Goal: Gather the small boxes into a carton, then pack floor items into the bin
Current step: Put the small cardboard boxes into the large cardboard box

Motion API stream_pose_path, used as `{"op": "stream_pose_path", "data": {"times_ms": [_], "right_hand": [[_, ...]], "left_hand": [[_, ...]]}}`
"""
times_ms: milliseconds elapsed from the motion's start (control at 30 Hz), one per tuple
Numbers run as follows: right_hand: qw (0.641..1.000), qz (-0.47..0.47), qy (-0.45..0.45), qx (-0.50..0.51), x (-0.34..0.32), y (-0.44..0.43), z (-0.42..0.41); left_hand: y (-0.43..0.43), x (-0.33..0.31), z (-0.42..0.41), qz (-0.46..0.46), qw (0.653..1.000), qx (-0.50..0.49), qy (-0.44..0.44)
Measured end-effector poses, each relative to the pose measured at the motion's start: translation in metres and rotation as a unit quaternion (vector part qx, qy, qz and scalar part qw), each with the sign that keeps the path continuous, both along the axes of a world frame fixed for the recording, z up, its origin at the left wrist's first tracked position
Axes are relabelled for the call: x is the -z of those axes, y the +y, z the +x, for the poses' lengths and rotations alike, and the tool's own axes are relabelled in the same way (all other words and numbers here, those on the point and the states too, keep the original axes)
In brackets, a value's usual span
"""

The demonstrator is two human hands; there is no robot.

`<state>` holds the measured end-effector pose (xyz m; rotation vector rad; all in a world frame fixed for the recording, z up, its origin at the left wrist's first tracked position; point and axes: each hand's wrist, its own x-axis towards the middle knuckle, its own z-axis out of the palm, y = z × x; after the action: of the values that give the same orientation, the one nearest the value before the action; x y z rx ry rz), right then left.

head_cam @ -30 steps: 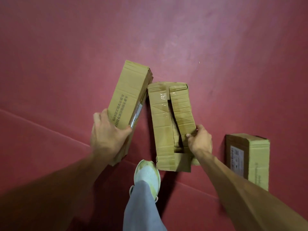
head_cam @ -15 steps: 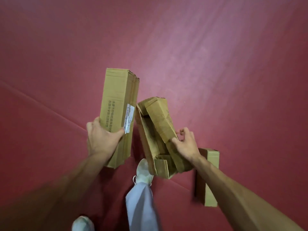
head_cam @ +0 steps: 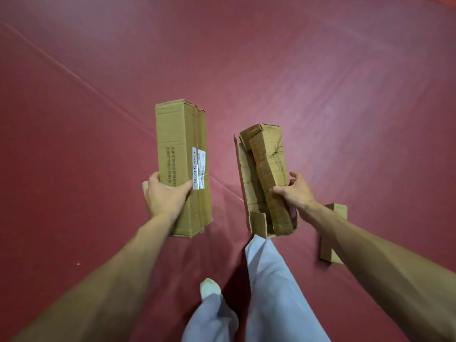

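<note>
My left hand (head_cam: 164, 196) grips the near end of a long closed cardboard box (head_cam: 182, 154) with a white label and printed text, held in the air above the floor. My right hand (head_cam: 294, 193) holds a crumpled, torn-open cardboard box (head_cam: 265, 174) by its dented flap, its open side turned up and to the left. A third small cardboard box (head_cam: 337, 214) stands on the red floor behind my right forearm, which hides most of it.
Red matting (head_cam: 320, 82) covers the floor, with a seam running diagonally from the upper left towards my feet. My legs in pale blue trousers (head_cam: 269, 287) and a white shoe (head_cam: 209, 288) are at the bottom centre.
Both boxes have risen off the floor and moved apart, the closed one leftward and the torn one rightward. The view has tilted up, and my feet have shifted as I step.
</note>
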<state>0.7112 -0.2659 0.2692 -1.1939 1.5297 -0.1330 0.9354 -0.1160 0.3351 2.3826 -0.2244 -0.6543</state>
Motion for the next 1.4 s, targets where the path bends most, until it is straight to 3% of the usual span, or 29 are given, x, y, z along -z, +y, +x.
{"op": "stream_pose_path", "data": {"times_ms": [167, 267, 433, 700, 967, 1400], "right_hand": [[0.997, -0.047, -0.031, -0.049, -0.081, 0.092, -0.003], [0.993, -0.053, -0.057, -0.089, -0.131, 0.145, -0.014], [0.974, -0.054, -0.129, -0.177, -0.172, 0.205, -0.048], [0.942, -0.069, -0.197, -0.263, -0.179, 0.26, -0.148], [0.918, -0.026, -0.187, -0.349, -0.188, 0.345, -0.238], [0.838, 0.06, -0.206, -0.502, -0.185, 0.66, -0.308]], "left_hand": [[0.106, -0.077, -0.01, -0.044, 0.996, -0.066, -0.03], [0.164, -0.111, -0.029, -0.094, 0.99, -0.104, -0.005], [0.258, -0.146, -0.084, -0.165, 0.969, -0.184, 0.0], [0.359, -0.166, -0.264, -0.206, 0.921, -0.329, -0.033], [0.481, -0.188, -0.416, -0.159, 0.885, -0.436, -0.04], [0.776, -0.194, -0.609, -0.152, 0.788, -0.595, -0.054]]}}
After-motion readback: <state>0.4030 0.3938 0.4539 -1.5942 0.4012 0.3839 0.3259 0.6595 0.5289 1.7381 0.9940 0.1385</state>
